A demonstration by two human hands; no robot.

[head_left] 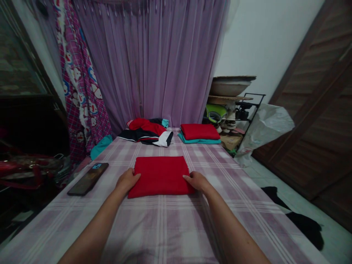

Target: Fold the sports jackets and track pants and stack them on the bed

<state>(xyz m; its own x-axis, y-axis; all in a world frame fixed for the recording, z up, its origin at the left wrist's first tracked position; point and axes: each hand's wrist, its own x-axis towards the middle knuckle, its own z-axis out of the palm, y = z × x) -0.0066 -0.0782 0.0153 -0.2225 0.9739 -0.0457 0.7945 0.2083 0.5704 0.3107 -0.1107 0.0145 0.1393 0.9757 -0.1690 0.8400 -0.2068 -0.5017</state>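
1. Folded red cloth: laid flat on plaid sheet.
2. Left hand: cloth's left edge held, thumb uppermost.
3. Right hand: right edge likewise held.
4. Phone: placed left of cloth.
5. Red-and-teal stack: set beyond cloth, rightward.
6. Rumpled garments: heaped beyond cloth, leftward.

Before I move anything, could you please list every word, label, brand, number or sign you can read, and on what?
No text can be read here.
Nearest folded red cloth: no lettering shows.
Smartphone: any marking is too small to read.
White plastic sack: any print is too blurred.
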